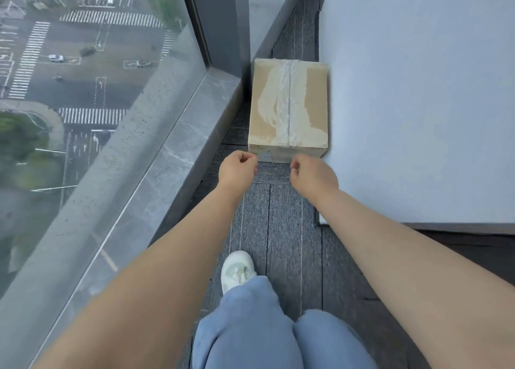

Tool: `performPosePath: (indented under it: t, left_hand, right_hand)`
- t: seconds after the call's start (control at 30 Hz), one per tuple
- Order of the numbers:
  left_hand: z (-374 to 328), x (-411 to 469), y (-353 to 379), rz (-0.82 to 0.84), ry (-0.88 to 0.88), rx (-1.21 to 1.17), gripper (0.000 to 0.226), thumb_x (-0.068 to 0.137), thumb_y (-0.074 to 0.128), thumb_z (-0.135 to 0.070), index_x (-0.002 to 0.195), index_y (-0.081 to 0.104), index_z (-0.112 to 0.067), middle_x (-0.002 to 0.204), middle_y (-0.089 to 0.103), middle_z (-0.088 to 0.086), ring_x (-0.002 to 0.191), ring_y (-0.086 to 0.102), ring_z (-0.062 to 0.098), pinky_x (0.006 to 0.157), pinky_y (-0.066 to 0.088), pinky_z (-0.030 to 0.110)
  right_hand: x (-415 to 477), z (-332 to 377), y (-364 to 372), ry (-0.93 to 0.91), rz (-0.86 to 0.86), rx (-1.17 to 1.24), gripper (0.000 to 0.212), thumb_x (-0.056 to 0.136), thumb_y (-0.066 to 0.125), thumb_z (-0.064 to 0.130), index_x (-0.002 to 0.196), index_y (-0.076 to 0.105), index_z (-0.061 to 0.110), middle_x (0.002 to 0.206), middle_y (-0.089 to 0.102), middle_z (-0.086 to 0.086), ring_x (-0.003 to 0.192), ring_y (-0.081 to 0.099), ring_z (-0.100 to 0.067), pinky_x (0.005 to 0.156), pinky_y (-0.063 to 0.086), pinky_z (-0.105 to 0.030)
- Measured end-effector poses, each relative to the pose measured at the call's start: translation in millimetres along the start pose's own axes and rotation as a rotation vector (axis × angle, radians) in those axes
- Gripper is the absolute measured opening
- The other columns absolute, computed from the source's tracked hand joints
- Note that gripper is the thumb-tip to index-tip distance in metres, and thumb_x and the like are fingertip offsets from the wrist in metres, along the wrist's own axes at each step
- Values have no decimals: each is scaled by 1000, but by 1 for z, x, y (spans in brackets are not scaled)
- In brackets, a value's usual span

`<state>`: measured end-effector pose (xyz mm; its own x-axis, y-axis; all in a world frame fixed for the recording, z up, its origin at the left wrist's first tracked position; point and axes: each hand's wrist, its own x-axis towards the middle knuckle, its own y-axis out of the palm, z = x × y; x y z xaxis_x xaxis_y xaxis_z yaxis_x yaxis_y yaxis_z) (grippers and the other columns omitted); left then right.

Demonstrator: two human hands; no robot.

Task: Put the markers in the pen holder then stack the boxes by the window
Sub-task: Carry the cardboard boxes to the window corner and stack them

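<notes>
A taped brown cardboard box [288,106] stands on the grey carpet in the narrow gap between the window sill and a white panel. Torn tape marks run down its top. My left hand [237,169] hovers just in front of the box's near left corner, fingers curled in, holding nothing. My right hand [313,175] is at the near right corner, also curled with nothing in it. Neither hand clearly touches the box. No markers or pen holder are in view.
A grey marble window sill [156,168] and a large glass window run along the left. A white panel or desk top [418,103] borders the right. Carpeted floor [281,229] lies below, with my white shoe [237,269] and blue jeans.
</notes>
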<state>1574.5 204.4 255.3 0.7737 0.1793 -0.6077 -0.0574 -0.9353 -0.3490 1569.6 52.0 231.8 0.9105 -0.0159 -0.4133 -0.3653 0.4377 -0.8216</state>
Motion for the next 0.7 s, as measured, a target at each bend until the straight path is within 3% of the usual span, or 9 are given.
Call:
performPosePath:
  t: [0.17, 0.3, 0.47, 0.7]
  left_hand:
    - [-44, -103, -36, -28, 6, 0, 11, 91, 47, -15, 89, 58, -16, 73, 58, -6, 69, 52, 9, 59, 42, 21]
    - [-86, -184, -66, -19, 30, 23, 15, 91, 47, -16, 81, 55, -23, 71, 58, -7, 72, 55, 11, 53, 38, 20]
    - [-141, -277, -100, -22, 129, 57, 11, 91, 46, -16, 92, 57, -17, 71, 57, -7, 67, 54, 10, 51, 38, 18]
    - [-185, -375, -130, -26, 251, 94, 10, 91, 46, -15, 91, 56, -18, 73, 57, -7, 72, 56, 15, 53, 40, 18]
  right_hand:
    - [-87, 46, -73, -78, 5, 27, 19, 91, 43, 16, 101, 59, 14, 97, 68, -6, 86, 61, -25, 73, 52, -35]
    - [-158, 76, -137, -103, -19, 61, 20, 92, 45, 17, 102, 61, 14, 97, 69, -6, 88, 62, -25, 76, 53, -37]
    - [-240, 107, -212, -83, -58, 132, 22, 92, 44, 17, 103, 62, 14, 100, 69, -5, 93, 62, -25, 80, 53, -40]
    - [-337, 133, -278, -75, -166, 218, 19, 90, 44, 15, 97, 62, 14, 76, 57, 2, 79, 57, -23, 64, 43, -28]
